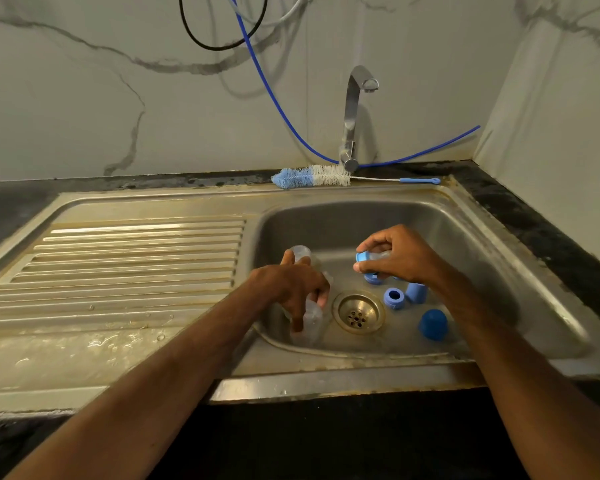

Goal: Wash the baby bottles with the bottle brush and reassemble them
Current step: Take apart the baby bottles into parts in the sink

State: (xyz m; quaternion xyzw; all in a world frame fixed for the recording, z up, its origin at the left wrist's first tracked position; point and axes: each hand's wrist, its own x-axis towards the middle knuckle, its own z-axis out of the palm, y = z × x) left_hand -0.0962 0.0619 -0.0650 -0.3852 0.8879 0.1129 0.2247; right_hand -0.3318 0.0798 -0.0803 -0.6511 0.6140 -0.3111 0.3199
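Inside the steel sink point(471, 237), my left hand point(291, 289) grips a clear baby bottle point(302, 254) near the basin's left wall. A second clear bottle point(309, 323) lies just below that hand. My right hand point(399, 254) pinches a blue collar ring with its teat point(362, 258) above the basin floor. Loose blue parts sit right of the drain point(359, 313): a ring point(394, 297), a cap point(416, 292) and a domed cap point(433, 323). The blue-and-white bottle brush point(312, 176) lies on the rim behind the basin, its handle pointing right.
A chrome tap point(352, 116) stands behind the basin with no water running. A blue hose point(274, 95) and a black cable point(222, 46) hang on the marble wall. The ribbed drainboard point(125, 265) spreads to the left, wet near the front. Dark countertop borders the sink.
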